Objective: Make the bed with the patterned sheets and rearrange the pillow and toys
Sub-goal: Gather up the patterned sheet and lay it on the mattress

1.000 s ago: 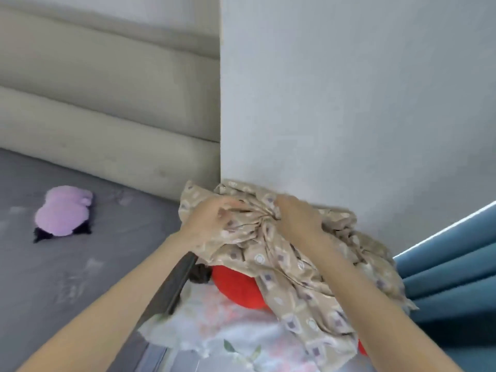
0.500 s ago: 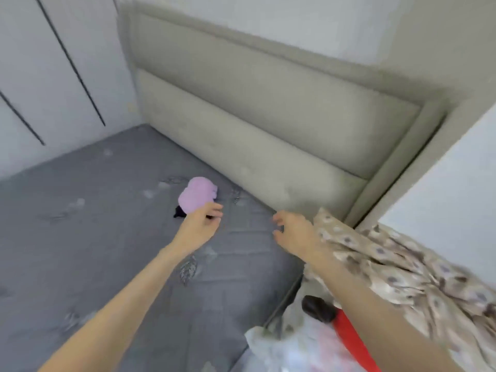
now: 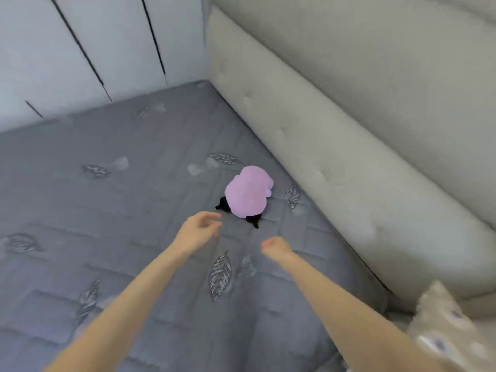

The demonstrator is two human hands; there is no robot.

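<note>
Purple toy (image 3: pixel 248 196) on bare grey mattress (image 3: pixel 107 210), near headboard (image 3: pixel 349 157). L hand (image 3: pixel 197 232) just short of it, fingers loose & spread; R hand (image 3: pixel 276 247) beside, fingers curled, empty; patterned sheet (image 3: pixel 442 326) bunched bottom-right.

The bed (image 3: pixel 107 210) shows a bare grey quilted mattress stitched with scattered leaf motifs. 1 lilac plush toy (image 3: pixel 248 196) lies directly on it, near the padded beige headboard (image 3: pixel 349 157) but not touching it, with 2 black parts poking out along its near side. A crumpled beige patterned sheet (image 3: pixel 442 326) sits at the mattress's lower right corner; whether it rests on the mattress cannot be told.
</note>
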